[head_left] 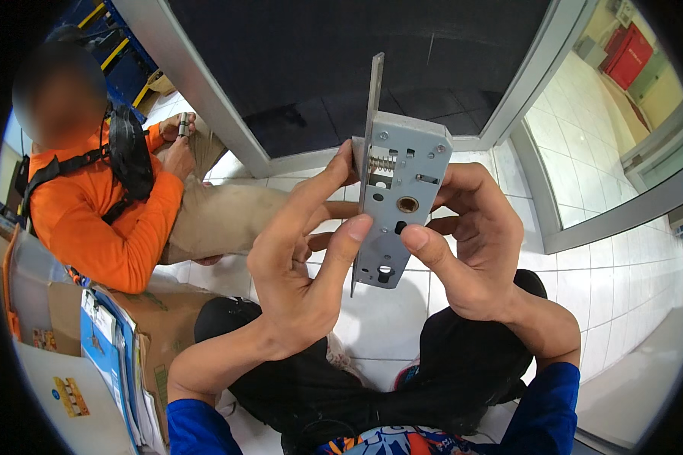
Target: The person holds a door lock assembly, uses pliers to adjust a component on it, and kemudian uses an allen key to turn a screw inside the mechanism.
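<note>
Grey metal lock case point(387, 220), nearly upright above white floor tiles point(387, 322): left hand point(300, 265) pinches it along the long, thin faceplate point(373, 98), right hand point(478, 243) clasps the opposite side, contact behind likely but hidden.

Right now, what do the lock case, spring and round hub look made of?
Lock case: probably sheet metal, smooth satin grey with rivet-like studs. Spring: likely bare steel wire; its coils glint. Round hub: maybe brass, dull, from its yellow-brown tint.

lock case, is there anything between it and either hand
Nothing visible: the left hand and right hand both hold the lock case directly, the left on its faceplate side, the right opposite.
</note>
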